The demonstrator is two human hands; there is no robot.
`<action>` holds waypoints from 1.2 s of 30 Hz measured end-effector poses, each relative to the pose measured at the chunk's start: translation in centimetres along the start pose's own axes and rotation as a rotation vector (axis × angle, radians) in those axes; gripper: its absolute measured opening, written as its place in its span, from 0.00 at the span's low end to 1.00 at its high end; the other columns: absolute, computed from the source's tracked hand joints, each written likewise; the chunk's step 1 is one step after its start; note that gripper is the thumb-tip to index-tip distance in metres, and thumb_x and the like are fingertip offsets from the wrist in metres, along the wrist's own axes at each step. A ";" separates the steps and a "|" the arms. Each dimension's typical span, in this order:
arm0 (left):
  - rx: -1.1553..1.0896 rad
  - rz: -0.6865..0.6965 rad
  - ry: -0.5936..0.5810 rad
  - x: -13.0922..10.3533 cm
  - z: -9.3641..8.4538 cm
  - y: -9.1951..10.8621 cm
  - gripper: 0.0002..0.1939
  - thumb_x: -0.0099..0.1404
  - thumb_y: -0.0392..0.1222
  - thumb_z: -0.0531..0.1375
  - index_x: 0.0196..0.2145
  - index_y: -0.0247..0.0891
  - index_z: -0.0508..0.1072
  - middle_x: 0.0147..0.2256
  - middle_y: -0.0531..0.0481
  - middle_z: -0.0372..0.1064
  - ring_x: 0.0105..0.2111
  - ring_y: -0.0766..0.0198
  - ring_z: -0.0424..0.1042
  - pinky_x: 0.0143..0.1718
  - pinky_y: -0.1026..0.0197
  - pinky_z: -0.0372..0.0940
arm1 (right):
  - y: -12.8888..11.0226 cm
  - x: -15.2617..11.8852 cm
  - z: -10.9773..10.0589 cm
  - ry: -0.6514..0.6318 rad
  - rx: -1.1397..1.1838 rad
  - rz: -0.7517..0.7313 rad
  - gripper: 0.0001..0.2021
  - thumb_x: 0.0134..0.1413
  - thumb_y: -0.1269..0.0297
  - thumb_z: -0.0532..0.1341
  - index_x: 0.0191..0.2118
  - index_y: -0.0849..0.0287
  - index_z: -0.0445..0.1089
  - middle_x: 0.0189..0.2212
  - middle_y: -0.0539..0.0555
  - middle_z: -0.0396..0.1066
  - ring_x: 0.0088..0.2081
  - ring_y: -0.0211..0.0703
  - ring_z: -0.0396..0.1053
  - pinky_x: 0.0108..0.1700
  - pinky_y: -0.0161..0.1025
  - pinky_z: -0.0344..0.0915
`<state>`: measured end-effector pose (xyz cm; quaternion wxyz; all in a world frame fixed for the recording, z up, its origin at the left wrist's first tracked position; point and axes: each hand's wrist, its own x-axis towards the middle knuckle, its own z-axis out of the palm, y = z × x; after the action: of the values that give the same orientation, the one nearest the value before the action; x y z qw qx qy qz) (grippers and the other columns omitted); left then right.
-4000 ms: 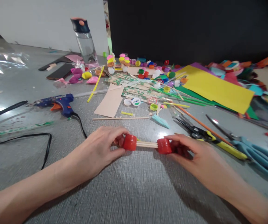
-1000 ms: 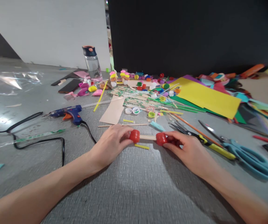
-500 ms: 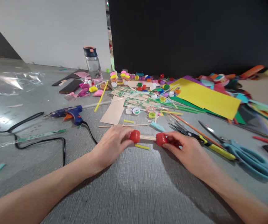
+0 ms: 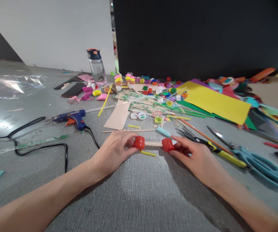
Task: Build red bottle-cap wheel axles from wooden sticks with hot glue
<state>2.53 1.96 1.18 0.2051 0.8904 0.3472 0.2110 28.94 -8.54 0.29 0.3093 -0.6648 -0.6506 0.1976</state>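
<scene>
My left hand [image 4: 114,146] is closed, thumb and fingers pinching a red bottle cap [image 4: 139,143]. A second red bottle cap [image 4: 168,145] sits between the thumb and fingers of my right hand [image 4: 195,158]. Thin wooden sticks [image 4: 153,144] run side by side from one cap to the other, forming a short bar low over the table. Close in front of the left cap lies a cut piece of yellow straw [image 4: 148,153]. Behind the bar are a single wooden stick [image 4: 110,131] and a light blue scrap [image 4: 163,131]. The insides of both caps are hidden.
A blue glue gun [image 4: 74,118] with a black cord lies left. Right are yellow-handled pliers [image 4: 223,154] and blue-handled scissors [image 4: 260,167]. Behind stand wrapped sticks [image 4: 139,103], coloured caps, yellow paper [image 4: 216,100] and a water bottle [image 4: 96,69].
The two red caps have shifted very slightly apart. My right hand has moved a touch to the right, its fingers a little looser around its cap.
</scene>
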 end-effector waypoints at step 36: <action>0.058 0.206 0.060 -0.3 -1.3 0.0 0.15 0.70 0.37 0.61 0.53 0.41 0.71 0.53 0.45 0.75 0.53 0.53 0.71 0.55 0.45 0.62 | -0.6 -0.6 -0.1 0.139 -0.175 -0.302 0.13 0.68 0.60 0.62 0.56 0.53 0.69 0.51 0.57 0.72 0.51 0.53 0.70 0.52 0.52 0.70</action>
<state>1.65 2.03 2.21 0.1459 0.9202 0.2660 0.2473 28.51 -9.14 0.74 0.3209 -0.5960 -0.7347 0.0453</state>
